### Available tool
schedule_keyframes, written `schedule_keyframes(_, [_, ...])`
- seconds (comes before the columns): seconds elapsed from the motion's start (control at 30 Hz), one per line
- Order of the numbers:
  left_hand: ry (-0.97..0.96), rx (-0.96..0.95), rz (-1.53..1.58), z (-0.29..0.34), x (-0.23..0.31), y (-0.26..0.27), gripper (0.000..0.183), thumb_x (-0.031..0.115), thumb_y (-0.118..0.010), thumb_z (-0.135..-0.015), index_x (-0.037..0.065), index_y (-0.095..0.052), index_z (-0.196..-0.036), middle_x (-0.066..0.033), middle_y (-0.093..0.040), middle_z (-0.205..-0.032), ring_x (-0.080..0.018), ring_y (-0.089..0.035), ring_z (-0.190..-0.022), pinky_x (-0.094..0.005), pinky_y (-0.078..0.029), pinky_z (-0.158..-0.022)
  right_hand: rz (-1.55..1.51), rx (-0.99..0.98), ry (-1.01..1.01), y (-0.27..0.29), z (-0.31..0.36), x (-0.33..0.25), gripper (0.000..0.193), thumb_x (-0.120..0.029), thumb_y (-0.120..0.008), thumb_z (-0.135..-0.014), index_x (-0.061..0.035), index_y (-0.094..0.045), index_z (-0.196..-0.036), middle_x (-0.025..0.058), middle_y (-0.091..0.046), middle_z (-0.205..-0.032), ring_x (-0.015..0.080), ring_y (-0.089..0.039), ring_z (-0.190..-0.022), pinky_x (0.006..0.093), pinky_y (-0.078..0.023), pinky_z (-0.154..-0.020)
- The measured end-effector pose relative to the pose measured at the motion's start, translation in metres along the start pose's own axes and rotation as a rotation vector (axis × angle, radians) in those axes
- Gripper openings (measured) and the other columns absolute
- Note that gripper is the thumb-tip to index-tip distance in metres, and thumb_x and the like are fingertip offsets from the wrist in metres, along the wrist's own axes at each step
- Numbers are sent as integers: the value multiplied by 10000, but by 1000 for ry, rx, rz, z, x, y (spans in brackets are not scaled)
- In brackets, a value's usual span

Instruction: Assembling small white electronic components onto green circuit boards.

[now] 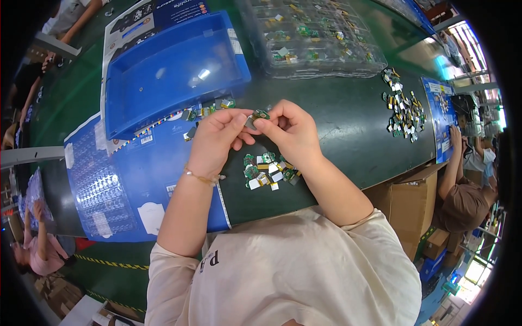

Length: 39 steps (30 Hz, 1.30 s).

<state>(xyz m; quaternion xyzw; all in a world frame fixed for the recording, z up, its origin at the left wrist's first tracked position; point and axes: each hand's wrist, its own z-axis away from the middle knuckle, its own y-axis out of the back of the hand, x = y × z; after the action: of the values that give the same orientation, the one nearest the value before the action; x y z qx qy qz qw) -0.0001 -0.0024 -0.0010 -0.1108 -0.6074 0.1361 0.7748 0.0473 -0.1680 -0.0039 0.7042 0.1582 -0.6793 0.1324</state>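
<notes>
You pinch one small green circuit part [258, 116] between both sets of fingertips, left hand [217, 138] and right hand [291, 130] meeting above the dark green bench [348, 125], likely lifted close for a better look. Just below lies a loose heap of similar parts [268, 170], within easy reach. Beyond, an empty blue bin [174, 70] and clear compartment trays [315, 38] stand ready.

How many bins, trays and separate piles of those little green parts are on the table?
Blue plastic bin: 1
Clear compartment tray: 1
Piles of small green parts: 3 (below the hands, beside the bin, far right)
Total: 5
One more part is pinched between the left hand and right hand.
</notes>
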Motion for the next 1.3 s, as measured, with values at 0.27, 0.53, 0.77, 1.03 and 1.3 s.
schedule_keyframes(0.27, [15,13,-11,0,0,-1,259,182,-529,-949,-17,-610,-1092,-88,-682,-892,-110,-639,-720,-187,-430,-537,135,23,63,2,-2,3,201,-45,-719,-799,-63,-526,-742,-60,-503,-717,3,-431,-624,166,-353,-539])
schedule_keyframes(0.53, [39,56,22,1,-2,-6,239,193,-534,-948,2,-609,-1071,-74,-674,-911,-132,-661,-791,-212,-510,-658,199,46,115,2,-2,0,222,-52,-743,-771,-67,-527,-720,-59,-491,-714,16,-403,-627,188,-336,-540])
schedule_keyframes(0.77, [19,71,18,2,-5,-7,223,190,-525,-952,-4,-596,-1036,-78,-670,-922,-144,-661,-824,-235,-522,-711,471,80,307,3,-4,-3,224,-52,-753,-746,-51,-534,-700,-36,-496,-701,39,-408,-612,200,-346,-536])
schedule_keyframes(1.03, [-140,16,-36,3,-8,-7,138,-9,-609,-862,-27,-595,-998,-98,-667,-927,-139,-653,-845,-240,-524,-749,345,80,119,2,-1,-6,196,-50,-746,-754,-47,-551,-735,-42,-502,-712,21,-403,-620,183,-342,-534])
schedule_keyframes(1.3, [-187,-5,-43,5,-7,-6,89,-2,-606,-869,-35,-615,-950,-97,-664,-917,-144,-652,-833,-237,-531,-743,24,-11,-66,8,-7,-5,170,-21,-715,-786,-36,-568,-870,-36,-533,-752,15,-447,-628,161,-363,-552])
